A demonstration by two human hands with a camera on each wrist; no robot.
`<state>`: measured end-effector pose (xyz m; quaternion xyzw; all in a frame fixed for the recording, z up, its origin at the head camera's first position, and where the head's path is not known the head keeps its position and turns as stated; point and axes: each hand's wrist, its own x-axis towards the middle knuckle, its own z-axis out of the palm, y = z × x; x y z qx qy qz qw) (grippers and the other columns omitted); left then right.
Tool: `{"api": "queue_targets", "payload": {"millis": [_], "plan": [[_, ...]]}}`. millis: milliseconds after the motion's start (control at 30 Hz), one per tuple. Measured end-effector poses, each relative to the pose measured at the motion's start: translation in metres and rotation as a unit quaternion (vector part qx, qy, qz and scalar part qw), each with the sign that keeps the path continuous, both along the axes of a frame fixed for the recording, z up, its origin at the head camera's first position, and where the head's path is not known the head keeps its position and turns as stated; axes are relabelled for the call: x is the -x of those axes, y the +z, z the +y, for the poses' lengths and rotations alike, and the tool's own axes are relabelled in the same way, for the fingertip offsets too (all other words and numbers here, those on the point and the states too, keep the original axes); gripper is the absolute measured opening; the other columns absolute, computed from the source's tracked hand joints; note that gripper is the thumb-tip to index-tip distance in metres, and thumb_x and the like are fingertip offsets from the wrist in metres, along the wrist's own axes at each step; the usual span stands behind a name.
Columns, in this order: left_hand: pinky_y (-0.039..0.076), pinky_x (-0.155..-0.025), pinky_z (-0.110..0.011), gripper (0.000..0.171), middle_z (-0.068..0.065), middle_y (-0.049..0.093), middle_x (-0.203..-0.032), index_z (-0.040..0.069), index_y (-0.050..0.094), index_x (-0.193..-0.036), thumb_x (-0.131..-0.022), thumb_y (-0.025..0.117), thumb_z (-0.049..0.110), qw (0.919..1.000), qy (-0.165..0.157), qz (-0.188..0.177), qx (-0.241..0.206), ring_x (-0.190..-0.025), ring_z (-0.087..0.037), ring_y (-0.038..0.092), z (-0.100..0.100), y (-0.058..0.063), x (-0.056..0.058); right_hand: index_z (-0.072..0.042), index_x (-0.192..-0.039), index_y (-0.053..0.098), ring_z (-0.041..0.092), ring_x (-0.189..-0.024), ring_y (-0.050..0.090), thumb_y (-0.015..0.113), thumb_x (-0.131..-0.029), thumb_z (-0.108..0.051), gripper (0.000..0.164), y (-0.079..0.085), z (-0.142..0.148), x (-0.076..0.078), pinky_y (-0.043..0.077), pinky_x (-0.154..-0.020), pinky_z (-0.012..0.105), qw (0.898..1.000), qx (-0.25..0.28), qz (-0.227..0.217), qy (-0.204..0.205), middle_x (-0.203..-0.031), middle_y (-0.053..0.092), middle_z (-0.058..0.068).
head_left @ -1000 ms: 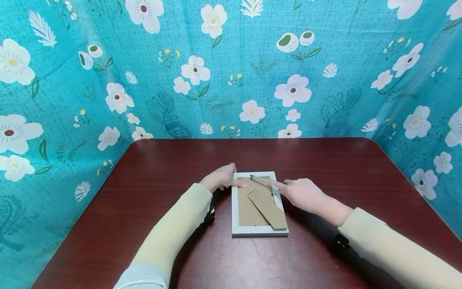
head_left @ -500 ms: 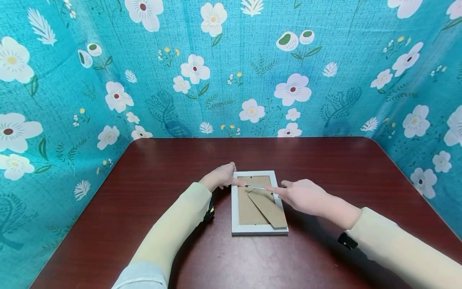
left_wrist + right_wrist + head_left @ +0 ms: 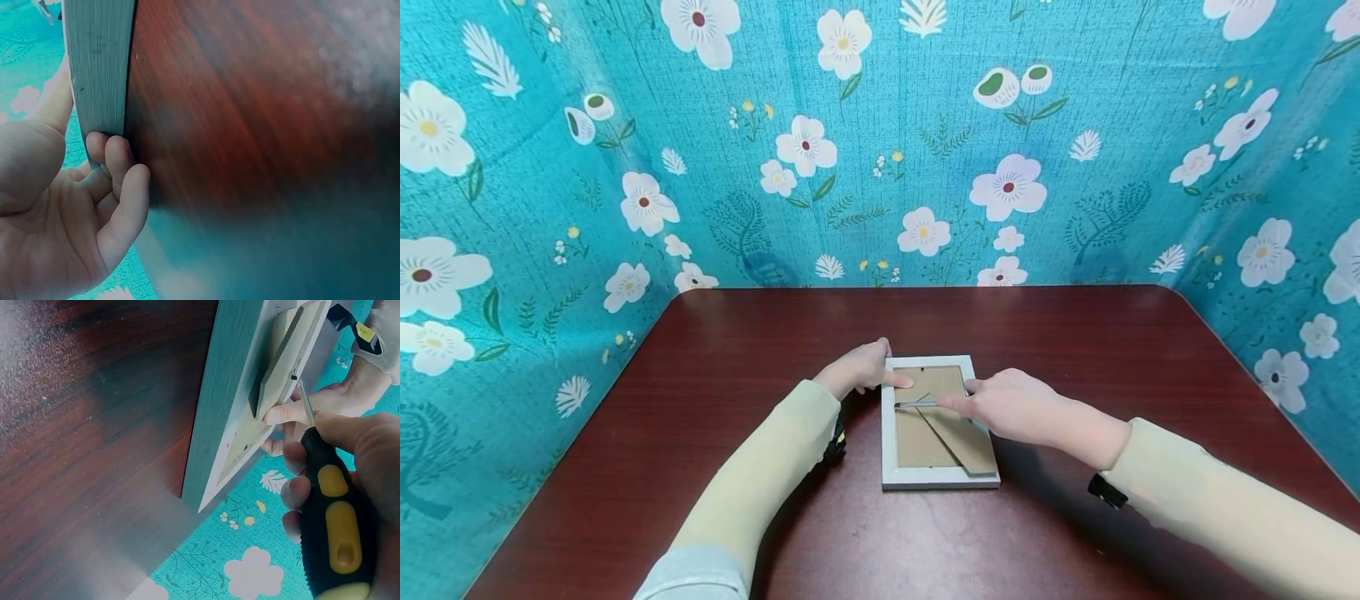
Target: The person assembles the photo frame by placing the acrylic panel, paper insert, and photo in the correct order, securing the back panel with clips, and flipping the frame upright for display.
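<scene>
A white photo frame (image 3: 889, 442) lies face down on the table, its brown backing board (image 3: 913, 450) and slanting easel leg (image 3: 964, 440) uppermost. My left hand (image 3: 863, 367) holds the frame's upper left side, thumb on the backing; in the left wrist view its fingers curl against the side edge. A screwdriver (image 3: 340, 531) with a black and yellow handle is gripped in my right hand (image 3: 1018, 407), index finger extended along it. Its metal shaft (image 3: 917, 405) crosses above the backing, and the tip is at the inner left edge, by a small dark tab (image 3: 294, 377).
The dark red wooden table (image 3: 760, 350) reaches back to a teal floral cloth (image 3: 865, 192), which also hangs along both sides. Black wrist devices (image 3: 1107, 492) sit under the sleeves.
The screwdriver tip has moved from the frame's top edge down and leftward to the left inner edge. My right hand has shifted slightly left with it; the left hand stays put.
</scene>
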<state>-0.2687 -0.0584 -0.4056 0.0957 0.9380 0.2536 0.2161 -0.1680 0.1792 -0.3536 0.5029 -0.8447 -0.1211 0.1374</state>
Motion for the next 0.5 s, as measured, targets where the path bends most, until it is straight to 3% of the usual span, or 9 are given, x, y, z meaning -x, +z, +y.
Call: {"api": "queue_targets", "payload": {"millis": [200, 500], "plan": [[0.053, -0.057, -0.032, 0.055, -0.008, 0.055, -0.086, 0.009, 0.046, -0.105, -0.078, 0.080, 0.043, 1.0000, -0.005, -0.003, -0.002, -0.075, -0.020, 0.056, -0.0009, 0.0002, -0.0002, -0.025, -0.125, 0.065, 0.007, -0.041, 0.019, 0.076, -0.079, -0.006, 0.051, -0.0022, -0.0003, 0.0027, 0.022, -0.038, 0.021, 1.000, -0.012, 0.013, 0.003, -0.064, 0.047, -0.004], [0.053, -0.057, -0.031, 0.056, -0.008, 0.054, -0.086, 0.009, 0.046, -0.106, -0.078, 0.079, 0.044, 1.0000, -0.004, -0.001, 0.002, -0.074, -0.020, 0.055, -0.0003, 0.0008, -0.0006, -0.023, -0.119, 0.067, 0.007, -0.040, 0.024, 0.072, -0.076, -0.002, 0.048, 0.0018, -0.0052, 0.0059, 0.021, -0.038, 0.021, 0.999, -0.018, 0.019, 0.021, -0.063, 0.046, -0.003]]}}
